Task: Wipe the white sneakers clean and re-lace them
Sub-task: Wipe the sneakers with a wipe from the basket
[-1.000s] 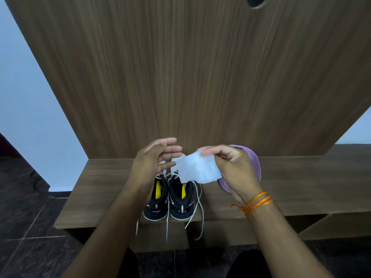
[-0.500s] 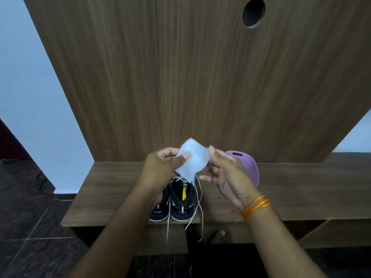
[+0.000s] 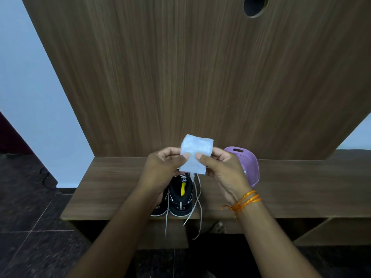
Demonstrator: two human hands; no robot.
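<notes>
Head view: a pale, folded wipe (image 3: 195,155) is pinched by its side edges between the curled thumb and fingers of the left hand (image 3: 164,169) and the right hand (image 3: 222,169), above the wooden bench (image 3: 112,189). It is judged light, soft, limp and perhaps damp, best gripped at the edges or bunched into a pad. Beneath it the sneakers (image 3: 180,195) are stood side by side, dark-lined, with loose white laces (image 3: 197,201) trailing over the bench front. A purple basket (image 3: 249,165) sits just beside.
</notes>
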